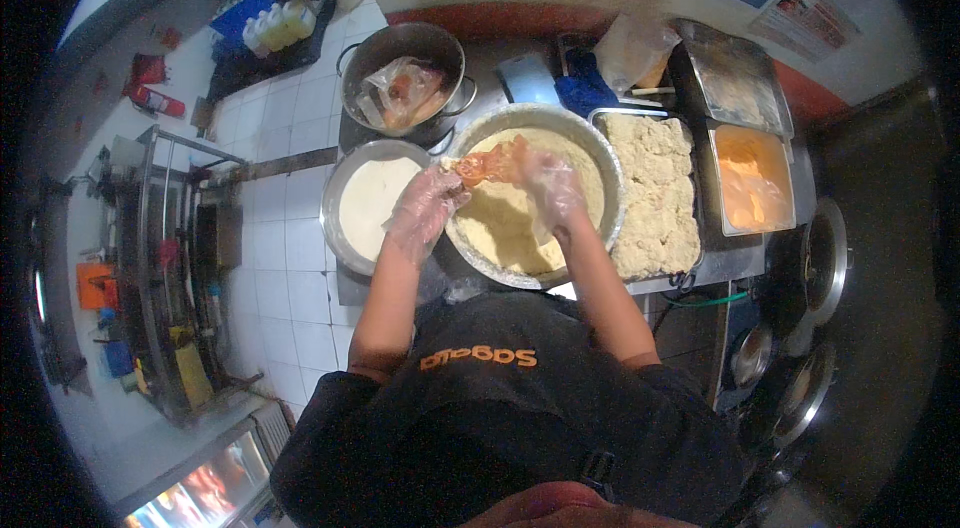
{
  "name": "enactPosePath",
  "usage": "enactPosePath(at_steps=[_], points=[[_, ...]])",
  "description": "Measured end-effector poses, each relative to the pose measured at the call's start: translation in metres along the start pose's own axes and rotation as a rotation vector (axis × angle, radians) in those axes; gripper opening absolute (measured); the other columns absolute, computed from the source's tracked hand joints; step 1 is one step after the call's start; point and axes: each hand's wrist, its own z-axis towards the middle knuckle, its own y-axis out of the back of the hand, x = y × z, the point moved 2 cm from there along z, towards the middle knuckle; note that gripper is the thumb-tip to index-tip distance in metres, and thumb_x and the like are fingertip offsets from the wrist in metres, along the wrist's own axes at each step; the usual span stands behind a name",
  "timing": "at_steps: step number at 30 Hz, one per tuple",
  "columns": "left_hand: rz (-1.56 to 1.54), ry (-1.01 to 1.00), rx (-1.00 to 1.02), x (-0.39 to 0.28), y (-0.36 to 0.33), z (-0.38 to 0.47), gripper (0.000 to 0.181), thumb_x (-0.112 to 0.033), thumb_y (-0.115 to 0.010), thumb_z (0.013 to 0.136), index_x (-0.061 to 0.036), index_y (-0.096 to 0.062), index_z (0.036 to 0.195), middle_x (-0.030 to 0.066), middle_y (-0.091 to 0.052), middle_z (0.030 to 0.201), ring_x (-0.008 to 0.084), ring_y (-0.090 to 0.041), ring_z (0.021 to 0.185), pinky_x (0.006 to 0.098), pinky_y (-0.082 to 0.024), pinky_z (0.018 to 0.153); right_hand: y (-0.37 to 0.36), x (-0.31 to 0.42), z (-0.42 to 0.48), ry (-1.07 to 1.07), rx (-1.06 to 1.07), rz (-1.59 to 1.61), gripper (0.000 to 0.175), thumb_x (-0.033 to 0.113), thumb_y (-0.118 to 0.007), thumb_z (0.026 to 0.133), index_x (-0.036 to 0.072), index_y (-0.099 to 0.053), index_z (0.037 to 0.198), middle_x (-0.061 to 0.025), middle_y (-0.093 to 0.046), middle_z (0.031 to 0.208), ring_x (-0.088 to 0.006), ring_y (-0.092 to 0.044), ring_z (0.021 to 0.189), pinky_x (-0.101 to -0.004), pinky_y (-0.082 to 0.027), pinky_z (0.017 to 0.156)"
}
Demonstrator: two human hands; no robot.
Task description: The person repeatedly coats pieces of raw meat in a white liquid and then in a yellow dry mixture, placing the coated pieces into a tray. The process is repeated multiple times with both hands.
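Both my hands wear clear plastic gloves. Between them, a reddish piece of raw, seasoned meat (pixel 491 164) is stretched above a wide metal basin (pixel 616 209) of pale yellow breading crumbs (pixel 487 224). My left hand (pixel 427 205) grips the meat's left end near the basin's rim. At the other end, my right hand (pixel 553 187) holds it over the crumbs. A metal bowl (pixel 327 217) of creamy white batter or flour (pixel 375 202) stands to the left. On the right, a tray (pixel 699 264) carries rows of crumb-coated pieces (pixel 649 190).
Behind the bowl stands a deep metal pot (pixel 352 89) with a plastic bag of meat (pixel 409 89). At the right are an orange-stained container (pixel 754 179) and a metal box (pixel 739 74). A blue cloth (pixel 585 87) and a plastic bag (pixel 634 52) lie against the wall.
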Motion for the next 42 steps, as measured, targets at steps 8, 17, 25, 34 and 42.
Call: enactPosePath(at_steps=[8,17,25,34,42], points=[[0.091,-0.379,-0.168,-0.052,0.016,-0.037,0.019,-0.002,-0.063,0.081,-0.0017,-0.061,0.099,0.009,-0.064,0.099,0.0207,-0.063,0.09,0.0327,-0.053,0.073,-0.007,-0.029,-0.003,-0.065,0.216,0.127,0.045,0.019,-0.067,0.086,-0.001,-0.052,0.124,-0.0127,-0.067,0.107,-0.0215,-0.065,0.087,-0.0332,-0.054,0.078],[1.937,-0.256,-0.773,-0.041,0.157,-0.004,0.021,-0.019,-0.062,0.081,-0.0027,-0.07,0.092,0.0211,-0.067,0.091,0.0361,-0.065,0.085,0.0435,-0.051,0.076,0.015,-0.037,-0.007,-0.141,0.107,-0.058,0.043,0.013,-0.062,0.086,-0.001,-0.051,0.125,-0.0147,-0.067,0.109,-0.0236,-0.066,0.09,-0.034,-0.053,0.08],[1.888,-0.215,-0.429,0.013,0.135,0.017,0.021,-0.022,-0.062,0.075,-0.0064,-0.071,0.085,0.0198,-0.066,0.09,0.0364,-0.064,0.085,0.0446,-0.05,0.08,0.039,-0.046,-0.006,-0.119,0.087,-0.013,0.043,0.013,-0.062,0.086,0.0,-0.05,0.125,-0.0144,-0.067,0.11,-0.0245,-0.066,0.091,-0.0345,-0.053,0.079],[1.72,-0.491,-0.703,-0.027,0.169,-0.006,0.024,-0.017,-0.06,0.077,-0.0058,-0.068,0.097,0.0209,-0.067,0.093,0.0371,-0.064,0.09,0.0434,-0.05,0.081,0.058,-0.047,-0.007,-0.102,0.011,-0.071,0.042,0.016,-0.063,0.086,0.0,-0.052,0.123,-0.0135,-0.067,0.11,-0.0228,-0.065,0.091,-0.0329,-0.053,0.078],[1.806,-0.179,-0.904,-0.026,0.181,0.005,0.02,-0.017,-0.053,0.086,-0.0055,-0.068,0.091,0.0203,-0.067,0.091,0.0359,-0.066,0.086,0.0462,-0.052,0.075,0.093,-0.05,0.051,0.307,-0.175,-0.834,0.041,0.015,-0.062,0.084,0.005,-0.058,0.123,-0.0131,-0.065,0.112,-0.0251,-0.062,0.101,-0.0343,-0.048,0.089]])
